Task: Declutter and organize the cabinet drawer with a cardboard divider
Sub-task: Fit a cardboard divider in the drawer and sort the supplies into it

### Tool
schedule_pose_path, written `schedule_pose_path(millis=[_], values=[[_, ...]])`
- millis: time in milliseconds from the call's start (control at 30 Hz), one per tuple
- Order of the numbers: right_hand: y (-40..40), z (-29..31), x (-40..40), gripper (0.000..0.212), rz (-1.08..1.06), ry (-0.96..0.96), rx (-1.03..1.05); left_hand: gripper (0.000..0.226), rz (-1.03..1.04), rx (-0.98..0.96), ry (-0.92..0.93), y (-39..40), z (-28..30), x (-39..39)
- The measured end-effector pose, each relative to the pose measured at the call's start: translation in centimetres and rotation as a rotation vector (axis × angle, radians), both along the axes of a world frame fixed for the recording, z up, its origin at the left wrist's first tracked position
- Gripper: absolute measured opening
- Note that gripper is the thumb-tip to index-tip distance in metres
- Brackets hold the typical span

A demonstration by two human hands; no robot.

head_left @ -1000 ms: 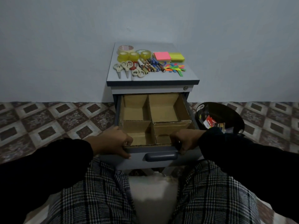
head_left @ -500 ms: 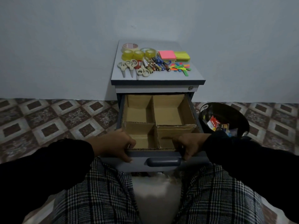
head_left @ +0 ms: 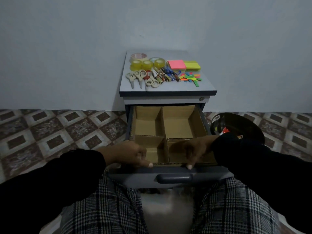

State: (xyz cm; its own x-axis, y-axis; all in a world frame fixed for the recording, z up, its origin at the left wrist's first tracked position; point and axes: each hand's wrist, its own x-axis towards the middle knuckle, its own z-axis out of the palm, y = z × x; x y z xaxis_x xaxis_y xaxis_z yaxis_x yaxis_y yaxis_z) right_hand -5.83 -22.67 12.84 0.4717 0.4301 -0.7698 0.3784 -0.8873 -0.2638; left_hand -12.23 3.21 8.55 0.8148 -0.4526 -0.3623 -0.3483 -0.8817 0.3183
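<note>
A black bin (head_left: 236,125) is sitting on the patterned tile floor (head_left: 59,132) at the right, holding red and white scraps. A plain pale wall (head_left: 67,48) is rising behind. Plaid trousers (head_left: 104,211) are filling the bottom, with a pale fluffy rug (head_left: 168,210) showing between the knees

Both arms in long black sleeves, plain, no markings, cuffs ending at the wrists either side of the drawer (head_left: 170,169); left hand (head_left: 130,155) and right hand (head_left: 195,149) bare, no gloves, rings or watch visible. Fingernails look pale at the tips nearest the drawer front. Legs below the drawer in dark plaid trousers, grey-white check lines on black, loose woven fabric.
</note>
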Motion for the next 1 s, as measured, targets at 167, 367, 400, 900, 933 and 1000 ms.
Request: schedule_pose_path(millis=[167,367,400,900,933,1000], values=[[1.2,2.1,2.1,0.039,-0.108,-0.127,0.121,0.029,0.137,-0.158,-0.088,-0.5,2.4,2.9],[2.8,4.3,5.8,0.031,-0.168,-0.26,0.228,0.021,0.209,-0.187,-0.257,-0.1,4.9,6.8],[3.1,4.8,6.4,0.03,-0.172,-0.287,0.245,0.023,0.22,-0.194,-0.272,0.1,5.3,7.5],[9.0,11.9,19.1,0.008,-0.133,-0.638,0.563,0.023,0.35,-0.287,-0.505,5.2,11.9,19.9],[9.4,12.4,20.2,0.011,-0.117,-0.671,0.558,0.022,0.364,-0.296,-0.514,5.7,12.3,21.0],[10.3,13.4,22.4,0.013,-0.105,-0.707,0.548,0.021,0.392,-0.3,-0.533,6.6,13.1,23.2]])
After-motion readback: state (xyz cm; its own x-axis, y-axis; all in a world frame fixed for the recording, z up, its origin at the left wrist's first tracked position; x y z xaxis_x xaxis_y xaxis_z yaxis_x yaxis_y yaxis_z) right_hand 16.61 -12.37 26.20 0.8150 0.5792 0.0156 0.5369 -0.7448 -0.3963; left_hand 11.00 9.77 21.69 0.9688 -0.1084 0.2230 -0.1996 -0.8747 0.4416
